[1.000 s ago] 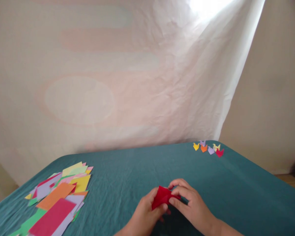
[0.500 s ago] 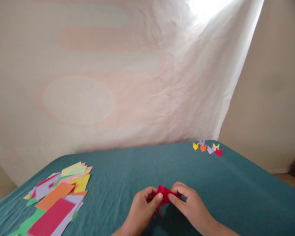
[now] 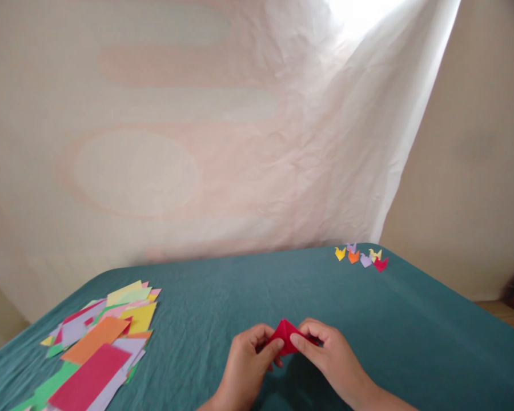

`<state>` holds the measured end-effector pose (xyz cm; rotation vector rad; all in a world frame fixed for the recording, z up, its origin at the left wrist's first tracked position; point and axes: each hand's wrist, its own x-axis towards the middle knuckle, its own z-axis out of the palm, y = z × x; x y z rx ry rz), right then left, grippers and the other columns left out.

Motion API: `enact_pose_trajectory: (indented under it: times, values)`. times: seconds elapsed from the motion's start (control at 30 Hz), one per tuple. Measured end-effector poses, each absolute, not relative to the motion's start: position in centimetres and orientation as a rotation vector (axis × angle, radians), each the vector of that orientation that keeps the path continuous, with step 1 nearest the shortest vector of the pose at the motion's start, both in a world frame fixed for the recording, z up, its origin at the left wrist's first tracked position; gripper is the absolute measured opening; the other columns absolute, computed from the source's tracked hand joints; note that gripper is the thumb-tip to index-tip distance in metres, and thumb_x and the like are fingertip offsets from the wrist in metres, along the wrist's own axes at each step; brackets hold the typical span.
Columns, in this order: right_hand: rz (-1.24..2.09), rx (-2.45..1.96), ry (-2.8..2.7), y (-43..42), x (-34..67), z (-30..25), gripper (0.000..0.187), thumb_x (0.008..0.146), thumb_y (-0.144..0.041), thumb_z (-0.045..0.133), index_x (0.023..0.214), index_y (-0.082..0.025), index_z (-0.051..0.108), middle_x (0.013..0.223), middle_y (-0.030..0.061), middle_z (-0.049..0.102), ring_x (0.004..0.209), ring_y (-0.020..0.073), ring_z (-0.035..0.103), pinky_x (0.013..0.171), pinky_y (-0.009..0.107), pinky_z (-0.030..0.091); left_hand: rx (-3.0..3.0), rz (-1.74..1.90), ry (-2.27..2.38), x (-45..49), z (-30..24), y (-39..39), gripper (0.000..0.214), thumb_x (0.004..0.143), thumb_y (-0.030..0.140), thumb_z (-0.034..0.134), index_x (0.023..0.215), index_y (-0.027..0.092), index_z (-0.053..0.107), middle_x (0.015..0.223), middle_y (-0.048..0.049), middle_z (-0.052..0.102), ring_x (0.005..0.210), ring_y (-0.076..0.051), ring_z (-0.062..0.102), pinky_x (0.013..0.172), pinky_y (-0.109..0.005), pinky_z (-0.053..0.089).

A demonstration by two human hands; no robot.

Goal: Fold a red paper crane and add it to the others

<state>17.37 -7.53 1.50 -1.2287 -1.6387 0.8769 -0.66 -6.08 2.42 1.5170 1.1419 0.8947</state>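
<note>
A small folded red paper (image 3: 285, 335) is held just above the teal tablecloth (image 3: 411, 342) near the front edge. My left hand (image 3: 246, 368) pinches its left side with thumb and fingers closed. My right hand (image 3: 329, 359) pinches its right side the same way. The paper shows a pointed top between the two thumbs; its lower part is hidden behind my fingers.
A loose heap of coloured paper sheets (image 3: 96, 342) lies at the front left of the table. Several small folded paper figures (image 3: 362, 257) sit in a row at the far right corner. A crumpled white sheet (image 3: 197, 142) hangs behind the table.
The red paper has been folded smaller and now shows a peak. Both hands have drawn closer together around it.
</note>
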Motion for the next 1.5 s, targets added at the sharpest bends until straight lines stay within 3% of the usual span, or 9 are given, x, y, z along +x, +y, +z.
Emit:
enact_pose_trajectory:
  times: [0.27,0.37,0.57,1.5]
  values:
    - [0.881,-1.228,-1.612,-7.44,17.28,1.12,0.033,0.086,-0.042,0.056,0.064,-0.017,0.059,0.066,-0.0014,0.054,0.065,0.0147,0.050,0.061,0.023,0.036,1.492,0.916,1.042,-0.82,2.18,-6.08,0.012,0.079,0.024,0.060,0.079,0.012,0.063,0.067,-0.0027,0.065,0.061,-0.015,0.061,0.056,-0.022,0.043]
    - [0.867,-1.223,-1.610,-7.50,17.27,1.19,0.032,0.086,-0.041,0.057,0.064,-0.017,0.058,0.066,-0.0017,0.053,0.065,0.0143,0.049,0.061,0.023,0.036,1.465,0.890,1.018,-0.86,2.01,-5.96,0.020,0.080,0.030,0.061,0.087,0.011,0.064,0.073,-0.0048,0.066,0.061,-0.015,0.061,0.052,-0.022,0.043]
    - [0.885,-1.213,-1.604,-7.57,17.17,1.30,0.034,0.085,-0.043,0.057,0.063,-0.017,0.056,0.065,-0.0024,0.050,0.064,0.0139,0.048,0.061,0.023,0.035,1.449,0.906,1.118,-0.57,2.06,-5.94,0.028,0.079,0.037,0.060,0.072,0.011,0.064,0.058,-0.0022,0.062,0.052,-0.013,0.056,0.052,-0.022,0.042]
    - [0.937,-1.201,-1.544,-7.73,16.93,1.43,0.037,0.087,-0.045,0.054,0.064,-0.017,0.054,0.063,-0.0034,0.046,0.062,0.0130,0.043,0.059,0.024,0.033,1.397,0.951,1.069,-0.42,2.81,-6.30,0.022,0.077,0.034,0.063,0.072,0.013,0.066,0.058,-0.0019,0.065,0.055,-0.013,0.057,0.058,-0.023,0.044]
